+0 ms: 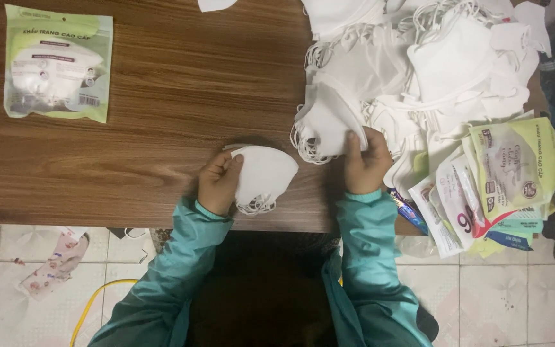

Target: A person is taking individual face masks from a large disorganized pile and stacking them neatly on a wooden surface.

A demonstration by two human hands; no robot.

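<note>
Near the middle of the frame, just above the table's lower edge, you are keeping your left hand (218, 183) curled around the left side of a small stack of white face masks (264, 175), thumb on top and fingers tucked beneath, with the ear loops spilling out toward the table edge below. Your right hand (366, 162) is sitting just right of centre, pinching the lower corner of another folded white mask (325, 125) between thumb and fingertips; that mask is leaning against the big heap of loose white masks (438, 64) that is filling the upper right of the frame. Whether you are gripping one mask or several there is hard to tell, since the layers are blending together. Both teal sleeves (367, 257) are reaching up from the bottom centre. At the right edge, a fanned pile of empty green and white pouches (509, 173) is overhanging the brown wooden table (162, 96). In the upper left, one sealed green pouch with masks inside (57, 63) is lying flat, well apart from your hands. On the tiled floor at lower left, a yellow cable (94, 302) is curving beside a scrap of patterned paper (56, 263).
</note>
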